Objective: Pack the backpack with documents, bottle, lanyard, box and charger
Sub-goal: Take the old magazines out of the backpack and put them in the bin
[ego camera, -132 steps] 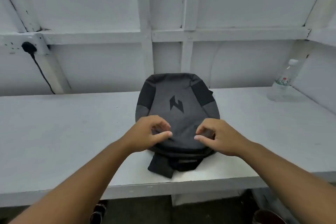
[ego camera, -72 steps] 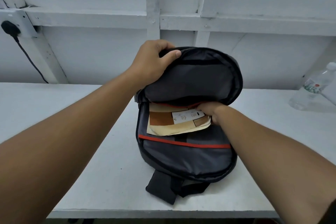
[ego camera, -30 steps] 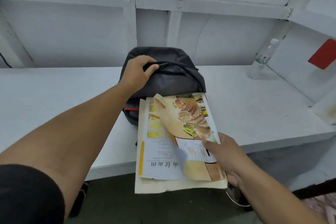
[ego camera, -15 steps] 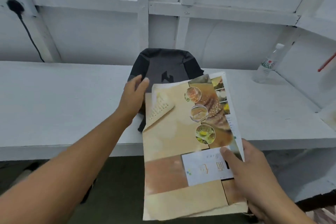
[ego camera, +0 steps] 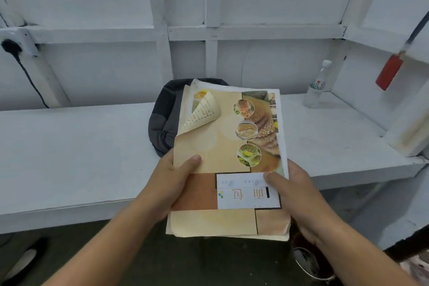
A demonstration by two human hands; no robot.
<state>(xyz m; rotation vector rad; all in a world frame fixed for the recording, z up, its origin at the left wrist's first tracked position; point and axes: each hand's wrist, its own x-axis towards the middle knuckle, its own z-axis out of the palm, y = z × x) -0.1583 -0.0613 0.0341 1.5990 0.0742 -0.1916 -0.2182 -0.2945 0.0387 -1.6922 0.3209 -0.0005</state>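
The person is holding the documents (ego camera: pixel 222 158) with both hands in front of the table (ego camera: pixel 76 151). The left hand (ego camera: pixel 169 186) is gripping the left edge, thumb on top; the right hand (ego camera: pixel 294 195) is pinching the right edge. The backpack (ego camera: pixel 162 121) is lying on the table behind the papers. The bottle (ego camera: pixel 316 86) is standing far right near the wall, well apart from the backpack

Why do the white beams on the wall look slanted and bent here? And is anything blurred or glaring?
Head view: the wide-angle lens tilts and bows the beams and the table edge towards the frame's sides. Head view: the light is soft and even, with no glare on the documents and only a faint shadow by the bottle. Head view: the floor below is dim and short of detail.
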